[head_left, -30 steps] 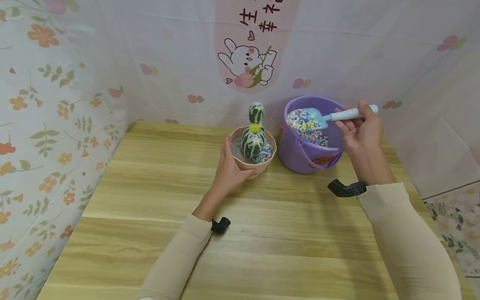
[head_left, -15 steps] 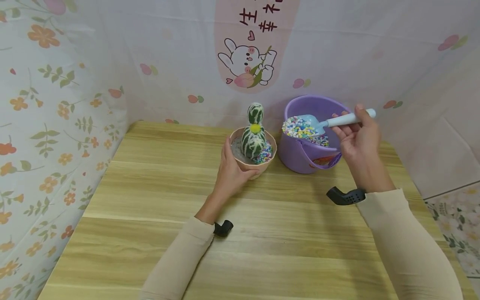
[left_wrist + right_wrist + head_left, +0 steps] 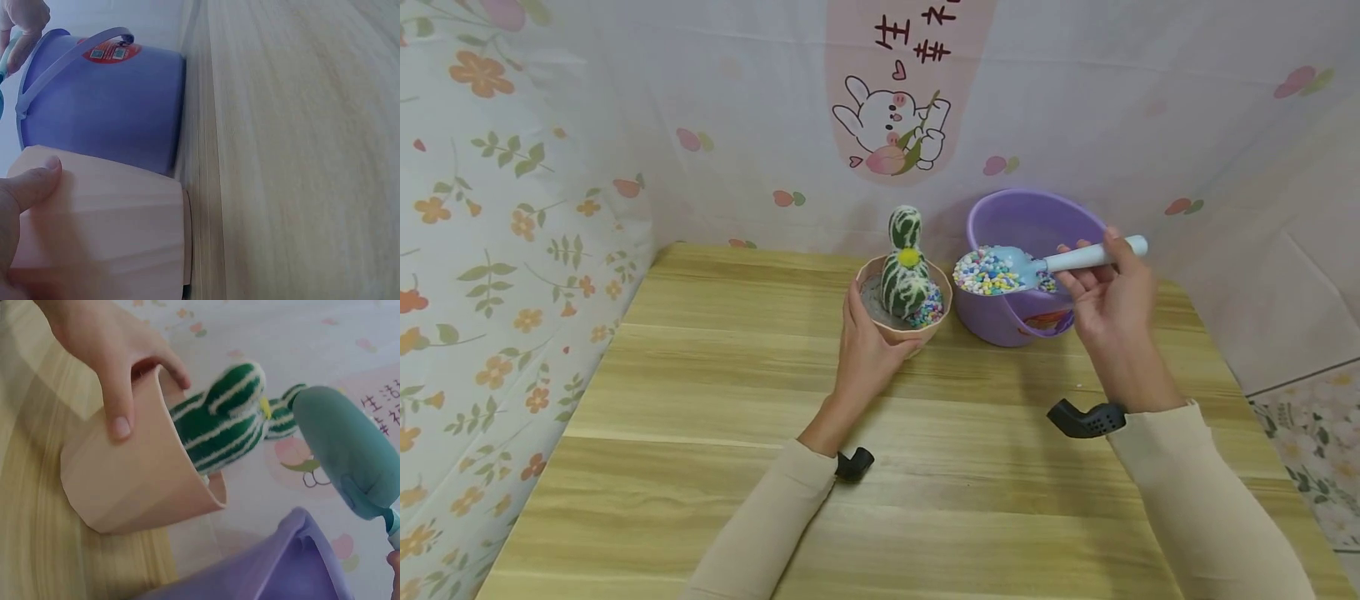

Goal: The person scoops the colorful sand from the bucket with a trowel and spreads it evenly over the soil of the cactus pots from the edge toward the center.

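Observation:
My left hand [image 3: 871,350] grips the rim and side of a pale peach flowerpot [image 3: 134,469], thumb on its outer wall in both wrist views. Inside stands a green-and-white striped fuzzy cactus [image 3: 906,279] with a yellow tuft. Grey filling [image 3: 874,300] covers the left part of the pot, and small coloured beads [image 3: 929,308] lie on the right. My right hand [image 3: 1112,308] holds a light blue scoop [image 3: 1028,265] by its white handle. Heaped on the scoop are multicoloured beads [image 3: 985,273]. It hangs over the near left rim of a purple bucket [image 3: 996,321].
The bucket stands close to the right of the pot and has more beads inside. Both are on a wooden table [image 3: 715,400] near its back edge. A patterned cloth [image 3: 730,100] hangs directly behind, and another floral cloth [image 3: 512,275] covers the left side.
The loaded scoop has moved left and toward me, from inside the bucket's mouth to over its left rim. My left hand stays on the pot.

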`<state>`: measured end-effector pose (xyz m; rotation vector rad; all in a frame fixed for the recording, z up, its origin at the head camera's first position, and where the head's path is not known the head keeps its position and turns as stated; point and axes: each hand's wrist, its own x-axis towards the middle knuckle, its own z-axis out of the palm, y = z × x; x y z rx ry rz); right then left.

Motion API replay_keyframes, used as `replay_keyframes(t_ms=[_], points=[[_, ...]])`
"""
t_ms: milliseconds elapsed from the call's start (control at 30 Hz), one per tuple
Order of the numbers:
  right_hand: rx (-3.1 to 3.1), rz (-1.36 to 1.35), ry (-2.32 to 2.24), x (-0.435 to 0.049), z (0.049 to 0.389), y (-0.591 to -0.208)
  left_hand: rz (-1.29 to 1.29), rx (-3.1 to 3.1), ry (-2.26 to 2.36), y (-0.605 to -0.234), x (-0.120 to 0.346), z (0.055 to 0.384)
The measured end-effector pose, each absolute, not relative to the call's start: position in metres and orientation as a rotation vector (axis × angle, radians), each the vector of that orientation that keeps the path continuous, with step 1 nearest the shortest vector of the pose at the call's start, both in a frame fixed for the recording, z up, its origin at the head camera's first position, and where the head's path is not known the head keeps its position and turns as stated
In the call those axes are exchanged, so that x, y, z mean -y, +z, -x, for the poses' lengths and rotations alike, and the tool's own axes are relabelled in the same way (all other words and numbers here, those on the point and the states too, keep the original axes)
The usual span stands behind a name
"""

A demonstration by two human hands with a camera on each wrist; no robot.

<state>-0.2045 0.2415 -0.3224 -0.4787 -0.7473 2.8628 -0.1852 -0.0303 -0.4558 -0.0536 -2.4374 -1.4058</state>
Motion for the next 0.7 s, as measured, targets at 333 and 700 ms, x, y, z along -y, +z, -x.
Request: replay_keyframes(t_ms=[333,700], points=[[0.761,0.459,2.835,-0.234,0.194,-0.330,-0.021,2.418,-1.288,-0.457,0.022,0.182],[0.766,0.458,2.777,-0.223,0.188,-0.336,-0.011,2.437,-1.201,-0.458,0.023,0.180]])
